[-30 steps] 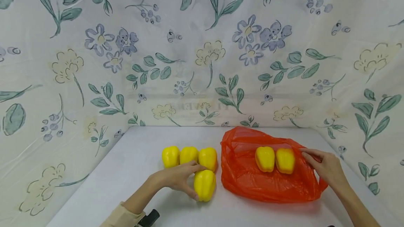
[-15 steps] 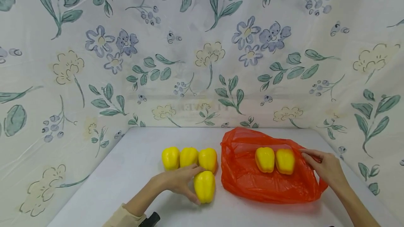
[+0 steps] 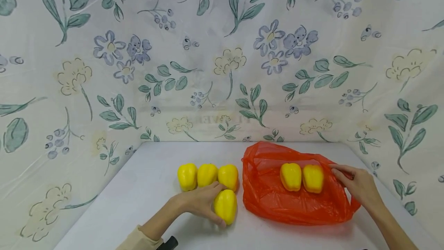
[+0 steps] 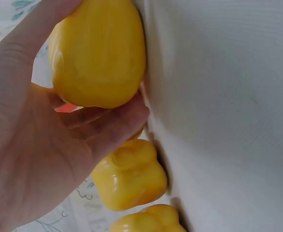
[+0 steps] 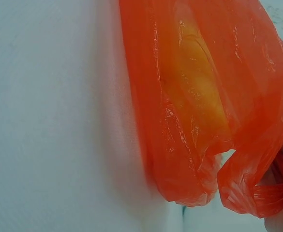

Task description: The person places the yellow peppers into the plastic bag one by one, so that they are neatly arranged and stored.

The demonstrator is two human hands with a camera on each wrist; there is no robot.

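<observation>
My left hand holds a yellow bell pepper at the front of a small group, thumb at its near end and fingers at its far end. In the left wrist view this bell pepper sits between thumb and fingers, close against the white tabletop. Behind it stand three more yellow bell peppers in a row. My right hand pinches the right edge of a red plastic bag. Two yellow bell peppers lie in the bag's mouth. Through the film, the right wrist view shows one bell pepper.
The white table ends at a hanging floral sheet at the back and sides. A bag handle loop hangs beside the right hand. A black device sits near the left sleeve.
My left hand has edged slightly right and its thumb sits further round the bell pepper's near end. The right hand and the red bag stay in place.
</observation>
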